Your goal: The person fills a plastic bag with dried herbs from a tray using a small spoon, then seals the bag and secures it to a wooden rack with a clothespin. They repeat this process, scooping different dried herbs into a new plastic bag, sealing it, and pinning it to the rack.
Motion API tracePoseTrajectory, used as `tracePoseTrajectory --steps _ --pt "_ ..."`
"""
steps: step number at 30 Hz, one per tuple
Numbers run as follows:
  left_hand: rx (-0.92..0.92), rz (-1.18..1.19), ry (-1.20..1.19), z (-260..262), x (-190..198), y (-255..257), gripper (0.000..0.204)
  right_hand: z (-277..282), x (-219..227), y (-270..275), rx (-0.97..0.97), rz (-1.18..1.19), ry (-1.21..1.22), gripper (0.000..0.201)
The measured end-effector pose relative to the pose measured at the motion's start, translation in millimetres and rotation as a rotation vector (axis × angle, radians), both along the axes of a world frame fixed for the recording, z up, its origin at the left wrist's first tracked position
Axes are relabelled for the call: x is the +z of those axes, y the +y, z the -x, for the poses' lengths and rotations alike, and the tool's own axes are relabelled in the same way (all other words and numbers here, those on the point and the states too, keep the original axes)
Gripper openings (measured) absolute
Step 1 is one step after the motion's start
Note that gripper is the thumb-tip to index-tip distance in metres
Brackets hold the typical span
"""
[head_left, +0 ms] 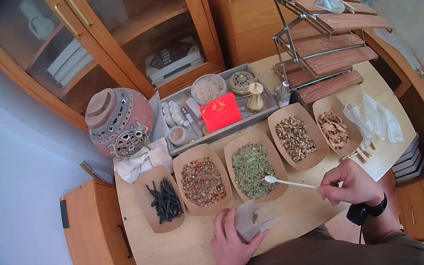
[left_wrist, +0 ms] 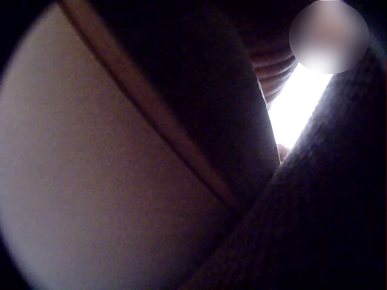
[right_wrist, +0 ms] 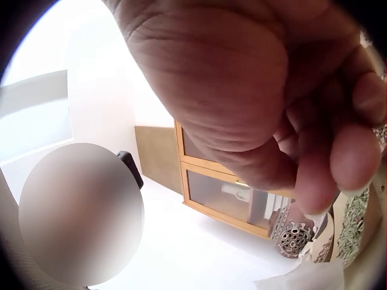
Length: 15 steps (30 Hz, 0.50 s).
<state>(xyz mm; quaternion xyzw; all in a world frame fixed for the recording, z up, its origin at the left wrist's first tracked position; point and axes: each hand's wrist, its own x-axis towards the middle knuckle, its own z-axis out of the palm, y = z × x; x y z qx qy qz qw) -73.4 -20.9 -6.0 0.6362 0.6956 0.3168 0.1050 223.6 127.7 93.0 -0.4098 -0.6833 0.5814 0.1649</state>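
Observation:
In the head view my left hand (head_left: 232, 240) holds a small translucent paper pouch (head_left: 252, 219) open on the wooden table (head_left: 175, 249); a pinch of herbs shows inside it. My right hand (head_left: 349, 184) pinches the handle of a white spoon (head_left: 288, 181), whose bowl hovers over the near edge of the kraft tray of green herbs (head_left: 251, 166). In the right wrist view, the right hand's curled fingers (right_wrist: 338, 157) fill the frame. The left wrist view is dark and blurred.
Other kraft trays hold dark pods (head_left: 165, 200), a reddish flower mix (head_left: 202, 181), brown buds (head_left: 295, 137) and pale root slices (head_left: 334, 128). Behind stand a grey tray (head_left: 269, 107) with jars and a red box (head_left: 220, 112), a ceramic burner (head_left: 119, 122), a wooden rack (head_left: 328, 44) and plastic bags (head_left: 379, 120).

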Motion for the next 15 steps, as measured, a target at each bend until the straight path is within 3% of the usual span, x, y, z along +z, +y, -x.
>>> tracePoseTrajectory --steps 15 --pt "-0.007 -0.001 0.014 0.5 0.2 0.9 0.096 17.7 -19.8 -3.3 -0.069 -0.337 -0.223 0.018"
